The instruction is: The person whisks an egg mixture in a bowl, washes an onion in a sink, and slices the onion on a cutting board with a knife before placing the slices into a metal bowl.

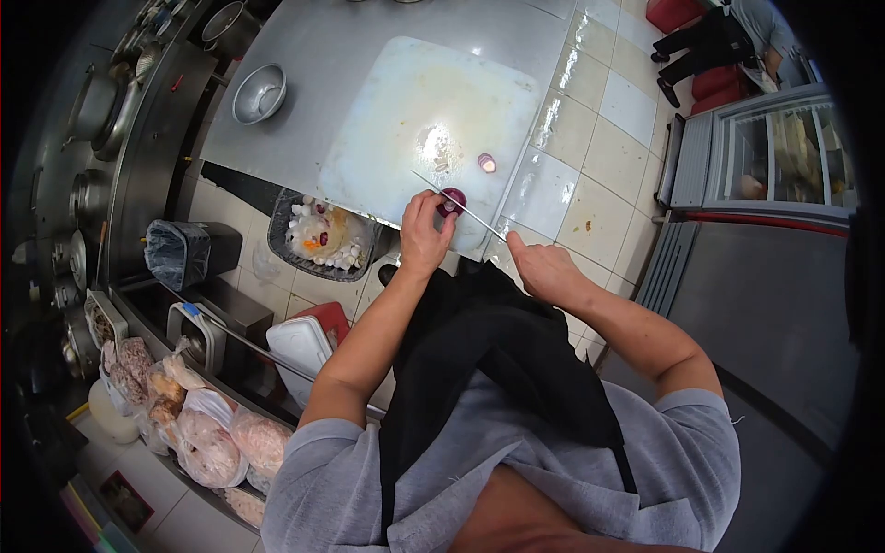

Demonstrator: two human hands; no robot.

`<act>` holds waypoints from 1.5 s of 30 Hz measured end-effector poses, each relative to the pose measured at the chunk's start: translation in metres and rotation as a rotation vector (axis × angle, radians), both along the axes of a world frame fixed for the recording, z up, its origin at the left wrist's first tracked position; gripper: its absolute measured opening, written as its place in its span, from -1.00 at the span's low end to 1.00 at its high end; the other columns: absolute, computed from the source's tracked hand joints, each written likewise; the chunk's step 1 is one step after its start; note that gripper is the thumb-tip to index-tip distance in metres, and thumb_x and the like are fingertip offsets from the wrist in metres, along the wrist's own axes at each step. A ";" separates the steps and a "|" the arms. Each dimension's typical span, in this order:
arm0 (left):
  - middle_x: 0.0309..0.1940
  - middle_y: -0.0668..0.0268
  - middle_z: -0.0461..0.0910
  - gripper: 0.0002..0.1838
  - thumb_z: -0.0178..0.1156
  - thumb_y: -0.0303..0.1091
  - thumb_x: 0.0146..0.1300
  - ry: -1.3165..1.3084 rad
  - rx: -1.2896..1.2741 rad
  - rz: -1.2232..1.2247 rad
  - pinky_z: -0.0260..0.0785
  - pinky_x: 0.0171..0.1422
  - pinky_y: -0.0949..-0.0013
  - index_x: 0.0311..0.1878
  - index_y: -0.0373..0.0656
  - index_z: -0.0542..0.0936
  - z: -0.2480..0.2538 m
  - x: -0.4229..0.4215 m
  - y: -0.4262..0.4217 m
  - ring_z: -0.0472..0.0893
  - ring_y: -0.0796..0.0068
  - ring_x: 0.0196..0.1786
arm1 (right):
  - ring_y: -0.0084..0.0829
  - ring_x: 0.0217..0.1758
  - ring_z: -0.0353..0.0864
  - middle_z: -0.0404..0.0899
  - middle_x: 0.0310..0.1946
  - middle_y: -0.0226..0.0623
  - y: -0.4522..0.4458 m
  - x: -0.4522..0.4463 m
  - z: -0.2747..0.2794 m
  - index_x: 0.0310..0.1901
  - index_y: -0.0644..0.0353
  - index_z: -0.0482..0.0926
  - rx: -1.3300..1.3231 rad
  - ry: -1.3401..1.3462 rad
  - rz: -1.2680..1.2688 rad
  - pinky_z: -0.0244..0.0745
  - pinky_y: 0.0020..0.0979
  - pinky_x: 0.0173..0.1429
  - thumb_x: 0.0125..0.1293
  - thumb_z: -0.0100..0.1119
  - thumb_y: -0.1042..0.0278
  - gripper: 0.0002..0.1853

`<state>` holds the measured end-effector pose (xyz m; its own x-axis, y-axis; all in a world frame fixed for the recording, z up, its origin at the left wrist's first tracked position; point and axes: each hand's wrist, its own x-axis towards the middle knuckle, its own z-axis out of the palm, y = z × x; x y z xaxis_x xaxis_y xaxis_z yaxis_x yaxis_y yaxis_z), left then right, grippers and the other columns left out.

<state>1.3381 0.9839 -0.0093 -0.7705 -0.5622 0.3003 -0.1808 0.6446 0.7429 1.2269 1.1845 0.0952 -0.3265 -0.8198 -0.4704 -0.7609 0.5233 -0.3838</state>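
Observation:
A red onion point(451, 202) lies near the front edge of the white cutting board point(396, 120). My left hand point(427, 232) has its fingers around the onion's left side, holding it against the board. In my right hand point(544, 267) is the handle of a knife point(481, 221), whose thin blade reaches up and left across the onion. The handle itself is mostly hidden by my fingers. A cut onion piece point(487, 163) with a pale face rests on the board, above and right of the onion.
A metal bowl point(260, 94) stands on the steel table point(309, 37), left of the board. Below the table's front edge is a bin of scraps point(323, 240). Bagged food point(207, 442) sits lower left. A person point(710, 46) stands at the upper right by a fridge point(779, 147).

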 end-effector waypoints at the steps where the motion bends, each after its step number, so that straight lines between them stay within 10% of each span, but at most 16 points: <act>1: -0.04 0.12 0.55 -0.65 0.40 -0.49 0.05 0.003 0.000 0.002 0.46 0.11 0.19 -0.07 -0.24 0.55 0.000 0.000 0.000 0.58 0.07 0.01 | 0.14 -0.37 0.65 0.62 -0.49 0.08 -0.002 -0.001 0.000 -0.05 0.28 0.27 0.004 -0.012 0.002 0.50 0.08 -0.30 0.24 -0.02 0.53 -0.75; 45: -0.05 0.00 0.51 -0.64 0.31 -0.50 0.01 -0.002 0.047 0.127 0.37 0.19 0.02 -0.06 -0.18 0.53 0.001 -0.191 -0.083 0.48 -0.09 0.05 | 0.22 -0.28 0.67 0.64 -0.40 0.19 -0.078 -0.164 -0.033 0.13 0.26 0.23 0.041 0.027 -0.148 0.53 0.12 -0.22 0.18 -0.06 0.56 -0.57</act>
